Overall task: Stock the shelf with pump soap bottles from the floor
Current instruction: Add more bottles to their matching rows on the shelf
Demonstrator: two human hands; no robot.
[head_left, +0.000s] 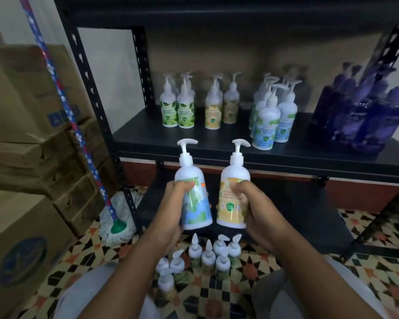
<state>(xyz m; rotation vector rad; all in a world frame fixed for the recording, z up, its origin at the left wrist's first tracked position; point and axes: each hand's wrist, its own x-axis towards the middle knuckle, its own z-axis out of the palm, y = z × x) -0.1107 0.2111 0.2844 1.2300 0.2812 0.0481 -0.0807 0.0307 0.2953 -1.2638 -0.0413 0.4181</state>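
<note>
Left hand (173, 208) grips blue-label bottle (189, 171); right hand (255, 204) grips yellow-label bottle (234, 178).

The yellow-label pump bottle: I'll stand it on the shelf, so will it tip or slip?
Likely tippy: the yellow-label pump bottle is tall and narrow under its pump. Possibly slippery: its label looks glossy, though the right hand wraps it.

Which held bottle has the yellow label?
The yellow-labelled bottle is gripped in the right hand; the left hand grips a blue-and-green-labelled bottle.
</note>
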